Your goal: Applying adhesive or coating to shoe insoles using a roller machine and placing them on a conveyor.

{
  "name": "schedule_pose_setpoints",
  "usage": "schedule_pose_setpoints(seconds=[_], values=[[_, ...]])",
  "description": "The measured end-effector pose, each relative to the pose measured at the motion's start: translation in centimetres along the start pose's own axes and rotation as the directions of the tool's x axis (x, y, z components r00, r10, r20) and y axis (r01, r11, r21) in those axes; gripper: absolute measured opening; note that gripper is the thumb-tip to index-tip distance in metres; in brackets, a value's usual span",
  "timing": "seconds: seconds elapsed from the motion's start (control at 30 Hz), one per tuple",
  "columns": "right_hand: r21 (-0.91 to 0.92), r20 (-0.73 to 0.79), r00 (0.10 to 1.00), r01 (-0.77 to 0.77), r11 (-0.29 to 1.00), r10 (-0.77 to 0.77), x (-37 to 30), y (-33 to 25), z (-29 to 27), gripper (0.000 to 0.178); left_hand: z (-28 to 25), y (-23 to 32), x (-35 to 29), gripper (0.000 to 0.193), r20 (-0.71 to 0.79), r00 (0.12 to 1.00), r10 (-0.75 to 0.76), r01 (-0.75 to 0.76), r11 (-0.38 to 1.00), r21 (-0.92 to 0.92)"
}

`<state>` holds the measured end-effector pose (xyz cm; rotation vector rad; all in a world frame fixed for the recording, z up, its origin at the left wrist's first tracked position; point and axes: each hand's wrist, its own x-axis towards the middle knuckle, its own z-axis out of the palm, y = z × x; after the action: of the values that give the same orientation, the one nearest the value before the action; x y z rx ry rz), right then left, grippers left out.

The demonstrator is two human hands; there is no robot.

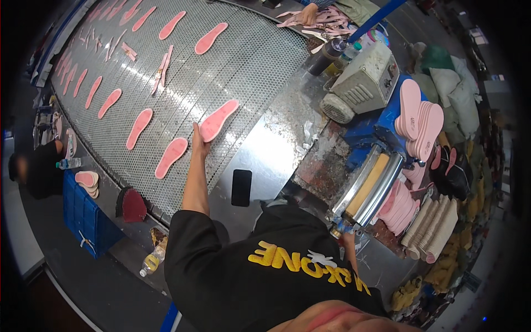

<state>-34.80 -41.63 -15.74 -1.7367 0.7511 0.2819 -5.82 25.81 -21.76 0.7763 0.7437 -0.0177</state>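
My left hand (199,141) is closed on the heel end of a pink insole (222,118), over the near edge of a mesh conveyor belt (232,72). A loose insole (172,157) lies on the belt left of that hand, and another insole (139,129) sits farther up. Several more run in rows toward the far end. At the right, my right hand (348,239) is beside the lower end of a roller machine (366,189) with shiny metal rollers. Its fingers are mostly hidden by the machine.
A black phone (241,187) rests on the metal plate before me. Pink insoles (410,108) are stacked by the blue machine housing, with beige insoles (430,228) in a bundle nearer. A motor (362,77) stands behind the rollers. Another person's hand (308,14) touches pink strips at the back.
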Motion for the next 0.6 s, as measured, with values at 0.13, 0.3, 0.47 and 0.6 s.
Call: schedule_pose_setpoints(seconds=[0.13, 0.3, 0.47, 0.6], values=[[-0.174, -0.063, 0.988, -0.150, 0.973, 0.141, -0.4, 0.7, -0.9, 0.025, 6.3, 1.8, 5.7, 0.070, 0.265, 0.957, 0.121, -0.094, 0.989, -0.110], [-0.490, -0.060, 0.994, -0.112, 0.864, 0.095, -1.1, 3.7, -2.3, 0.046, 9.6, 4.6, 10.2, 0.070, 0.246, 0.968, -0.038, 0.086, 0.979, -0.186], [-0.149, -0.204, 0.970, -0.166, 0.975, 0.134, -1.8, 1.7, -0.9, 0.033, 9.2, 1.3, 7.9, 0.059, 0.086, 0.996, -0.038, 0.032, 0.997, 0.070], [-0.517, -0.337, 0.744, 0.365, 0.774, -0.576, 0.7, -2.4, -0.6, 0.020, 8.6, -3.6, 0.7, 0.023, 0.069, 0.994, -0.084, 0.057, 0.940, 0.336]])
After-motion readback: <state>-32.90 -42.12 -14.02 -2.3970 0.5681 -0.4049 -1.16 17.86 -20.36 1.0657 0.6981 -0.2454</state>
